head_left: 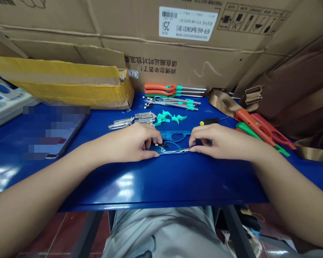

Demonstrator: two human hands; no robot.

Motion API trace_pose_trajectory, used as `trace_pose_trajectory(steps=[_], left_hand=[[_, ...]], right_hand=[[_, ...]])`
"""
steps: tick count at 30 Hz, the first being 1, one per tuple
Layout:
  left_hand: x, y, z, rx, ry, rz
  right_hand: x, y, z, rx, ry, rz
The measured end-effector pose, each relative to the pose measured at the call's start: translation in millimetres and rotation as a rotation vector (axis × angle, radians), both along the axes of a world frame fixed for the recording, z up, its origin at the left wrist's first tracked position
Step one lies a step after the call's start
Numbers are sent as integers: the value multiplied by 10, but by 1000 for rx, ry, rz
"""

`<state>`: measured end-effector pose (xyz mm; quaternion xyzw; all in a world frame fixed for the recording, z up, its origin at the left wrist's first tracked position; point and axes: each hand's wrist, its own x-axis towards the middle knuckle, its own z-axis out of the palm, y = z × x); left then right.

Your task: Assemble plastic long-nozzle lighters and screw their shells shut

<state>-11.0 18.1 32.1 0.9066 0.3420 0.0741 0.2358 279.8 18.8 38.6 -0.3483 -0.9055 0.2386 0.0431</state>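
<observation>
On the blue table, a blue lighter shell half [180, 152] lies between my two hands, with white wires [170, 152] and a small black part [163, 145] in it. My left hand [140, 142] is closed on the left end of this shell half, thumb at its near edge. With thumb and forefinger, my right hand [218, 140] pinches a thin metal rod [187, 149] at the shell's right end; the fingers cover its far part. Just behind lies a second blue shell half [181, 132], its inner side up.
Behind are turquoise triggers [163, 117], clear fuel tanks [121, 123], metal rods with wires [181, 104] and orange lighters [160, 88]. A screwdriver [210, 121] and loose shells [258, 127] lie right. A phone [67, 138] and yellow-taped box [97, 95] stand left; a large carton [140, 39] closes the back.
</observation>
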Motion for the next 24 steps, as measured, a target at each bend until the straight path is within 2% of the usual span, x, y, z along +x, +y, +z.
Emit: trace_pose_trajectory(steps=[5,18,24], left_hand=[[5,20,7,7,8,18],[11,29,-3,47,35,4],[8,41,-40,55,35,-6]], right_hand=[[-21,21,-25,-58,-4,-20],[-27,-17,1,-47,-2,15],[-40,-9,-42,-43,23,7]])
